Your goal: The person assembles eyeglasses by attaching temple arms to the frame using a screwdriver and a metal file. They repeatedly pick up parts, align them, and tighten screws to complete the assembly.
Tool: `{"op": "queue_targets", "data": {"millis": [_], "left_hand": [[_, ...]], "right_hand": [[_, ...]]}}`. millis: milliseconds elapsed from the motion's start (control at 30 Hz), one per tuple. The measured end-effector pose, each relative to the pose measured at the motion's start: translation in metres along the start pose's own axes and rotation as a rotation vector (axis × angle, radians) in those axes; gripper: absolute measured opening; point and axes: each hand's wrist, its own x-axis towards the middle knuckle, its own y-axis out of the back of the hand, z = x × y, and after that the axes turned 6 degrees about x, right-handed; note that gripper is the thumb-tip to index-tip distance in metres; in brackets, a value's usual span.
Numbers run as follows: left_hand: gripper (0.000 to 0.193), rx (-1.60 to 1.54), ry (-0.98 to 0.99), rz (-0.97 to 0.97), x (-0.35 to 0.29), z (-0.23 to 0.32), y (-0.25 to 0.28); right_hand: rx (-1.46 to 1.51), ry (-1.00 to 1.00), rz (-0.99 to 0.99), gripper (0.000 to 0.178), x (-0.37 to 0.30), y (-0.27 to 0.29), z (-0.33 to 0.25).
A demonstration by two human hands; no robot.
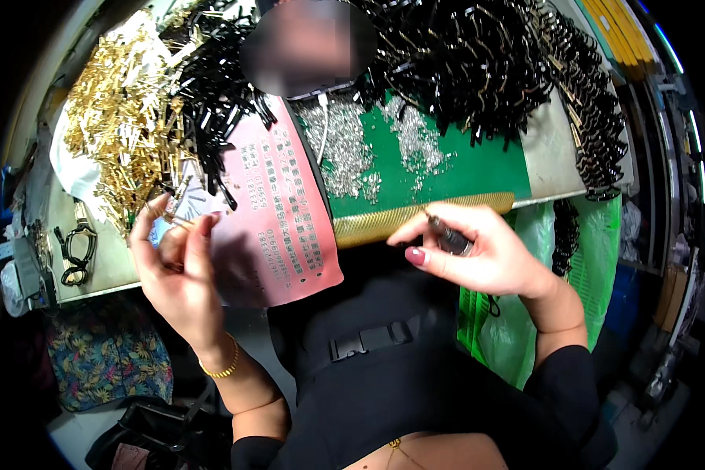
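Observation:
My left hand (174, 266) is raised over the table's near edge and pinches a small gold and black metal part (178, 210) between thumb and fingers. My right hand (470, 254) grips a thin dark screwdriver-like tool (449, 237), its tip pointing up and left toward the gold textured bar (399, 222) at the edge of the green mat (478, 168). A pink printed sheet (286, 211) lies between the two hands.
A heap of gold metal parts (117, 125) lies at far left beside black strips (211, 86). Tiny silver screws (345, 149) are scattered on the mat. A large pile of black parts (478, 63) fills the back. A green plastic bag (525, 313) hangs at right.

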Motion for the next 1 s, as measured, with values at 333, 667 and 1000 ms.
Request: {"op": "queue_targets", "data": {"millis": [333,667,1000], "left_hand": [[0.04,0.183,-0.436,-0.66,-0.047,0.011,-0.045],[0.049,0.32,-0.603,-0.654,-0.045,0.018,-0.042],[0.033,0.569,-0.866,-0.735,-0.051,0.023,-0.05]], "right_hand": [[0.025,-0.008,-0.108,0.025,0.001,0.002,-0.007],[-0.052,-0.035,-0.097,0.02,-0.004,0.001,-0.013],[-0.577,0.213,-0.112,0.046,-0.015,0.007,-0.008]]}}
